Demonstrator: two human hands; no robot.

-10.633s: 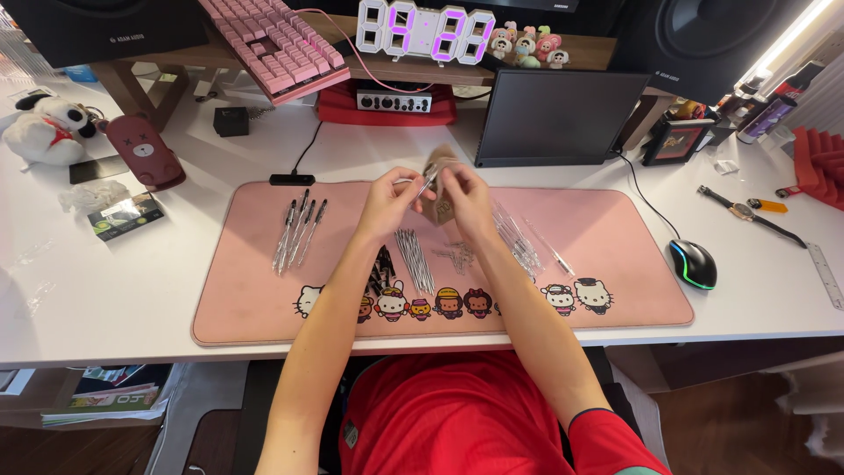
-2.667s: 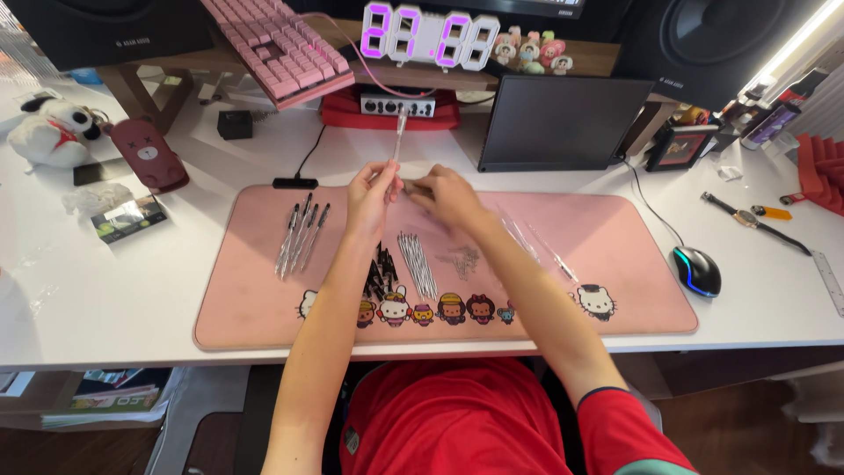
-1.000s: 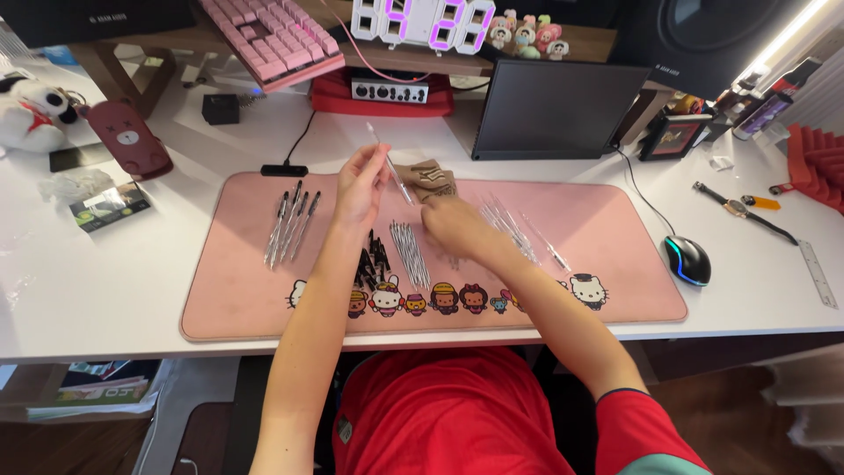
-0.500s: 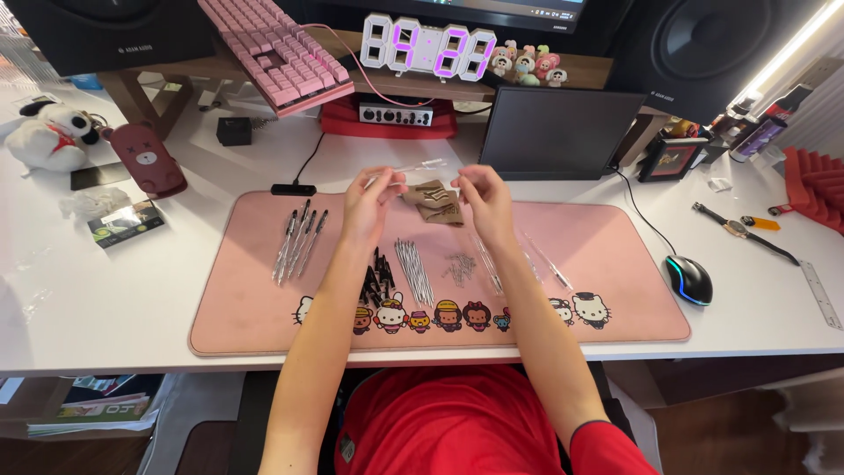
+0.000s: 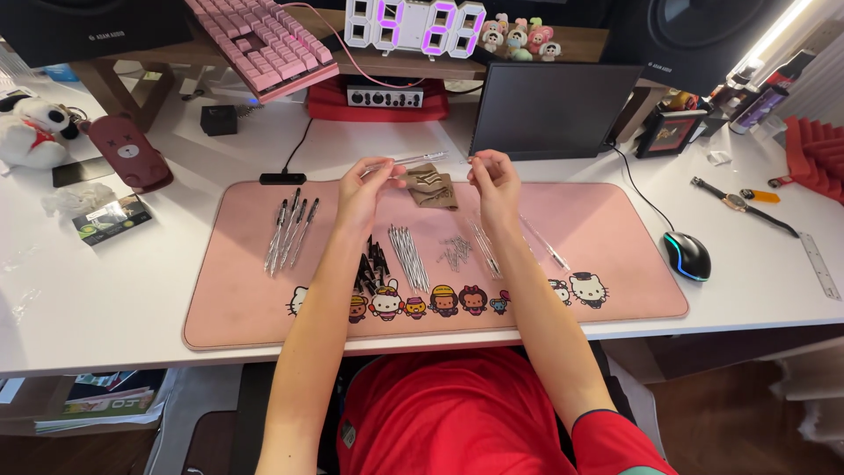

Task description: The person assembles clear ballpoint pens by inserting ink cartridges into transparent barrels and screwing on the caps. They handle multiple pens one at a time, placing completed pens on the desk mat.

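Pinching a thin clear plastic pen barrel [image 5: 406, 161] level for easy handling, the left hand [image 5: 365, 186] hovers above the pink desk mat [image 5: 246, 290]. Just right of it, the right hand [image 5: 494, 180] closes its fingertips on something too small to identify, a small tan packet [image 5: 432, 185] lying between both hands.

The person wears a red short-sleeved shirt [image 5: 457, 422]; the right sleeve [image 5: 615, 440] ends in a thin dark edge. Both forearms are bare, and neither the left hand [image 5: 365, 189] nor the right hand [image 5: 494, 180] has rings, watch or gloves.

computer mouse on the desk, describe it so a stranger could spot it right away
Start at the pink desk mat and go just past its right edge. The mouse sits there on the white desk; it is the only black rounded thing, rimmed by a glowing light strip.
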